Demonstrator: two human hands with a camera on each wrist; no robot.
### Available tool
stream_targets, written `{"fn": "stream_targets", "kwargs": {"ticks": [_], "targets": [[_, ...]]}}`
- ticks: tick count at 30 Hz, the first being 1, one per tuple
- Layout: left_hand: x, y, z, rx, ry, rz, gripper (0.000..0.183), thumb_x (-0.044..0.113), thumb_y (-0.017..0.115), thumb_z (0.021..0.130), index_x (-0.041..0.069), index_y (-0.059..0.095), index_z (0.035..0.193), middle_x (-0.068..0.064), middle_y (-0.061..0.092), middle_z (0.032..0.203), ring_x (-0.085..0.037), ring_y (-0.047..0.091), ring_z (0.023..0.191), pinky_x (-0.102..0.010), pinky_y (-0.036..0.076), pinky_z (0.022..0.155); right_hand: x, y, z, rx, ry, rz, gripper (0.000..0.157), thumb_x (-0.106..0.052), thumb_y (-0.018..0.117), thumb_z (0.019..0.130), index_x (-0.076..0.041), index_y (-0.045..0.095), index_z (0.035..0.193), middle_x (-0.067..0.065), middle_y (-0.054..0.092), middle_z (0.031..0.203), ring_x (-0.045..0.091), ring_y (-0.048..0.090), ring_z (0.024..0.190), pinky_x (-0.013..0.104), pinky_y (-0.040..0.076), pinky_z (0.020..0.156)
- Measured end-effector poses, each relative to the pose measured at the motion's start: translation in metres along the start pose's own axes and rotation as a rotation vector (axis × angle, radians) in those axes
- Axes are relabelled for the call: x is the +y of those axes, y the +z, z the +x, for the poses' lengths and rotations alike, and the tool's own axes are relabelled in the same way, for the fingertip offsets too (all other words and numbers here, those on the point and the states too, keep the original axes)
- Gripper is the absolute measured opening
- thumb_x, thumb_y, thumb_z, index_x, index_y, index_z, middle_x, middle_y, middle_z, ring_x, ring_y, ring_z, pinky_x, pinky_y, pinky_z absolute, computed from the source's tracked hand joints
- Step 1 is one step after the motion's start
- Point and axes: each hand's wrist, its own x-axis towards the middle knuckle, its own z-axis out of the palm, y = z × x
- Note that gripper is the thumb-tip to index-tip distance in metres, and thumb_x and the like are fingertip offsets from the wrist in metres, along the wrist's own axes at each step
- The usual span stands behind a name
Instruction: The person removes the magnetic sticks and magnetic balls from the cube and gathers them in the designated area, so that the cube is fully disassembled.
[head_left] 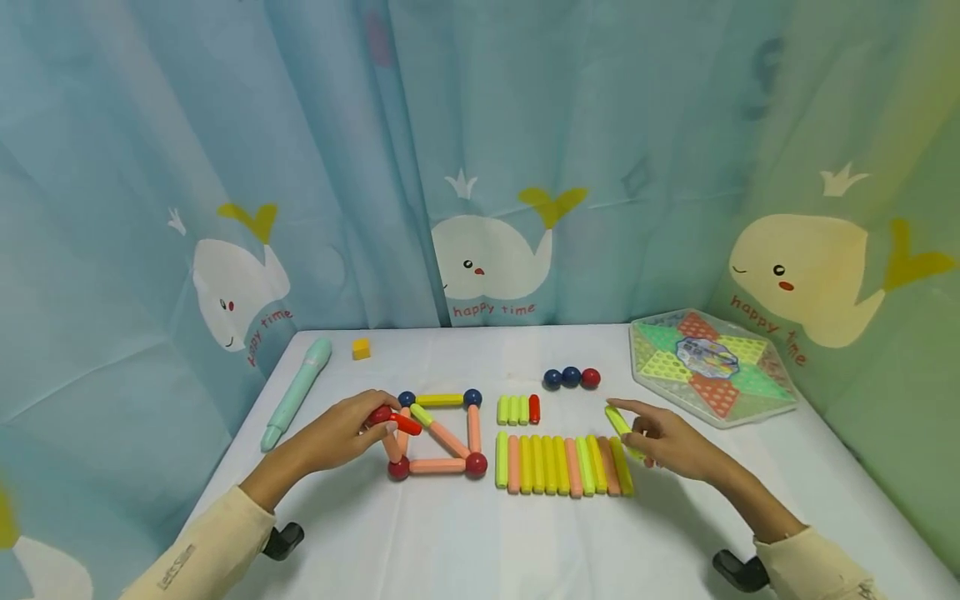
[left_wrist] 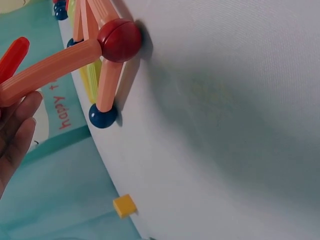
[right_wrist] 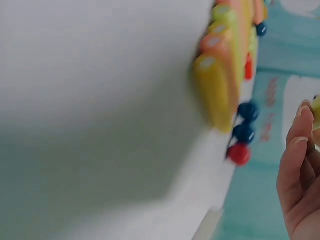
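Frame [head_left: 438, 467] at the left hand [head_left: 351, 430], loose rod [head_left: 618, 421] in the right hand [head_left: 672, 442]

The frame lies on the worktop [head_left: 525, 550], left of centre. Two blue balls sit at its far corners and two red ones at its near corners. Yellow joins the far pair; pink forms the other sides, and a green and a pink stretch run diagonally to the near right ball. From the near left ball a pink rod [left_wrist: 55, 70] slants up to the left hand, whose thumb and fingers are closed round a red ball [head_left: 381, 414]; a red rod [head_left: 406, 424] sticks out from it.

The right hand pinches the yellow-green loose rod, its index finger stretched along it and the others curled. Just beside it ends a row of long rods [head_left: 550, 465], with four short rods [head_left: 513, 410] behind. Farther back are three loose balls [head_left: 572, 377]; a game board [head_left: 712, 367] lies to the right, a turquoise stick [head_left: 297, 392] and yellow cube [head_left: 362, 349] to the left.
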Motion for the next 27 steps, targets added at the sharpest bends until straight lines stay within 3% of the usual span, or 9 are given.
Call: {"fn": "stream_targets", "kwargs": {"ticks": [5, 10, 18, 27], "targets": [[-0.002, 0.000, -0.004, 0.008, 0.011, 0.002, 0.026, 0.017, 0.062, 0.100, 0.016, 0.060, 0.126, 0.008, 0.063, 0.106, -0.010, 0.055, 0.089, -0.024, 0.052, 0.077, 0.017, -0.005, -0.015, 0.000, 0.130, -0.068, 0.054, -0.011, 0.062, 0.095, 0.004, 0.047, 0.145, -0.001, 0.051, 0.064, 0.008, 0.050, 0.052, 0.025, 0.042, 0.048], [0.000, -0.001, -0.002, 0.015, 0.002, 0.012, 0.030, 0.020, 0.063, 0.099, 0.014, 0.059, 0.129, 0.005, 0.064, 0.111, -0.010, 0.056, 0.090, -0.026, 0.053, 0.079, 0.025, -0.004, -0.019, -0.053, 0.205, -0.108, 0.055, -0.013, 0.064, 0.093, 0.007, 0.048, 0.142, 0.000, 0.053, 0.063, 0.010, 0.049, 0.050, 0.025, 0.041, 0.048], [-0.001, -0.003, -0.004, -0.002, 0.003, -0.005, 0.031, 0.020, 0.063, 0.100, 0.013, 0.058, 0.129, 0.005, 0.064, 0.112, -0.010, 0.057, 0.090, -0.025, 0.053, 0.078, 0.031, 0.005, -0.015, -0.142, 0.225, -0.079, 0.060, -0.019, 0.065, 0.096, 0.009, 0.042, 0.144, 0.002, 0.060, 0.069, 0.014, 0.054, 0.054, 0.027, 0.045, 0.050], [0.000, -0.002, -0.005, 0.004, 0.002, -0.021, 0.036, 0.026, 0.054, 0.105, 0.015, 0.055, 0.140, -0.004, 0.063, 0.130, -0.016, 0.059, 0.106, -0.042, 0.054, 0.094, 0.036, 0.006, -0.014, -0.175, 0.194, -0.034, 0.049, -0.018, 0.059, 0.100, 0.004, 0.043, 0.141, 0.004, 0.065, 0.076, 0.015, 0.055, 0.057, 0.027, 0.047, 0.051]]}}
